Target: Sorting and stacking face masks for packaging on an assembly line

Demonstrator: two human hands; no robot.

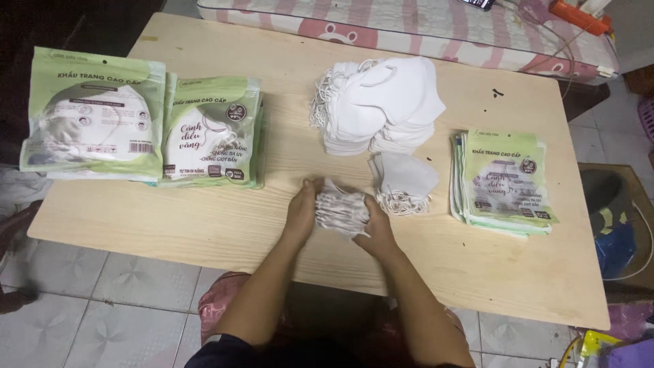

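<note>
Both hands press a small stack of white face masks (340, 211) between them on the light wooden table (204, 225). My left hand (303, 210) holds the stack's left side and my right hand (377, 225) its right side. A few loose white masks (403, 180) lie just right of the hands. Behind them rises a tall pile of white masks (378, 105). A stack of flat green-and-white empty pouches (503, 182) lies at the right.
Filled green mask packs lie at the table's left: one large pack (94, 114) and a stack beside it (212, 133). A pink-and-white mattress (422, 27) borders the far edge. A box with a blue bag (616, 225) stands on the tiled floor at right.
</note>
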